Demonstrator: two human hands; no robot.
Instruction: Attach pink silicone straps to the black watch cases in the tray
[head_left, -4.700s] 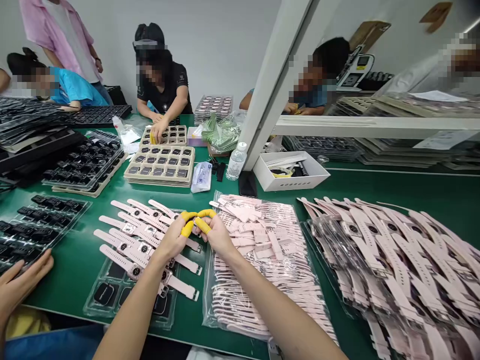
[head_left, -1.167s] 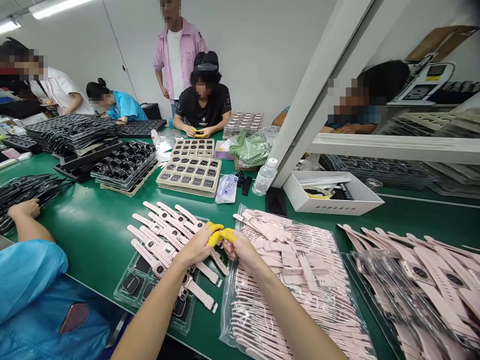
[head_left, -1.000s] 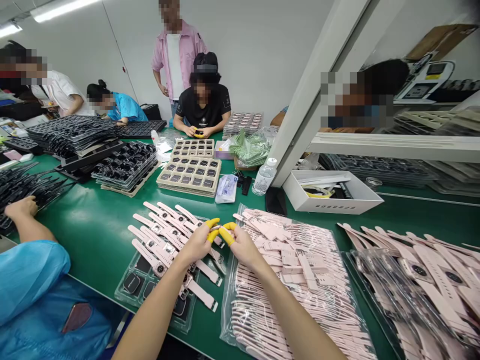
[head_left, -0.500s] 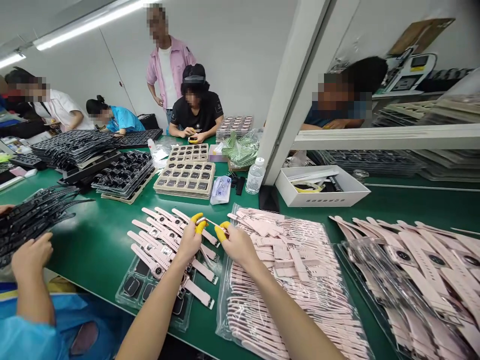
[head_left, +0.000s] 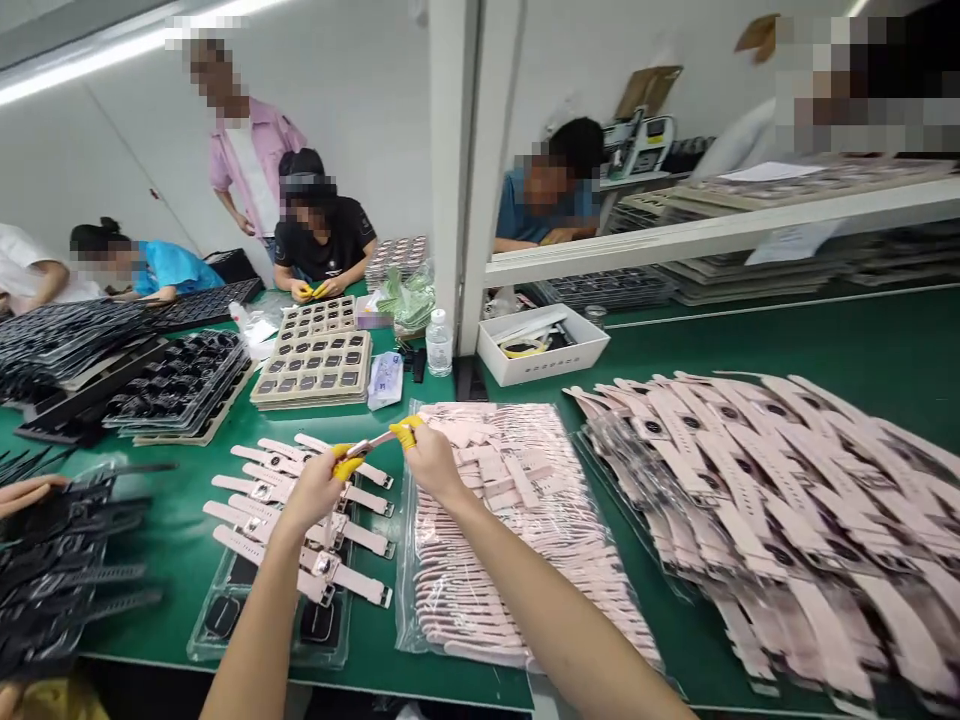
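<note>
My left hand (head_left: 311, 490), with yellow covers on the fingertips, is closed around a small watch case (head_left: 362, 448). To its right, my right hand (head_left: 435, 462), also in yellow finger covers, pinches a pink watch strap (head_left: 385, 437) that runs to the case. Whether the strap is joined to the case cannot be made out. Below my left arm lies a clear plastic tray (head_left: 336, 652) with pink-strapped watches (head_left: 360, 580) across it and dark square pieces in its front pockets. Under my right arm a clear bag (head_left: 406, 590) is filled with pink straps (head_left: 480, 600), several lying loose on top.
Stacked trays of pink watches (head_left: 757, 480) stand at the right. Black watches (head_left: 67, 570) lie at the left, near another person's hand. Farther back are beige trays (head_left: 311, 390), a bottle (head_left: 439, 345), a white box (head_left: 544, 355) and a frame post (head_left: 457, 200). Several people sit or stand beyond.
My view has turned right, so the scene has shifted left and more pink watch trays show. My hands still hold the watch case and strap, now with more strap visible between them.
</note>
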